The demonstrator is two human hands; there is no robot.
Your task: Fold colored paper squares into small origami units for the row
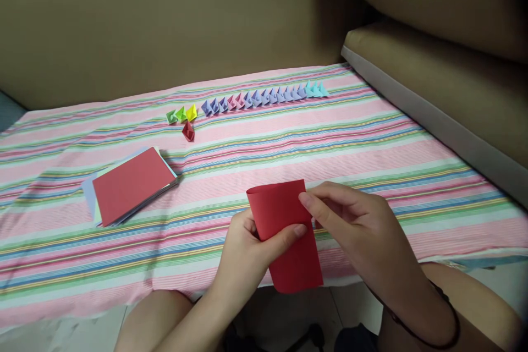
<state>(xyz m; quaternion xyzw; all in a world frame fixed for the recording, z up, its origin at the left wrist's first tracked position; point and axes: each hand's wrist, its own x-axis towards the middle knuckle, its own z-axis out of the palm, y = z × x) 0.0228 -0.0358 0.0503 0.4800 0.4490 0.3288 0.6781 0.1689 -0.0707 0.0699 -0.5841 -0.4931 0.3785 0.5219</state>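
A red sheet of paper (284, 231) is bent over at its top and held above the near edge of the striped cloth (371, 143). My left hand (247, 253) grips the sheet from the left, thumb pressed across its front. My right hand (355, 231) pinches the sheet's upper right edge with fingertips. Both hands are closed on the paper.
A stack of coloured sheets (130, 184) with red on top lies to the left. Further back a row of several small folded paper boats (264, 98) runs across, with green and yellow ones (181, 114) and a red one (188, 131). Brown cushions (437, 82) rise at the right.
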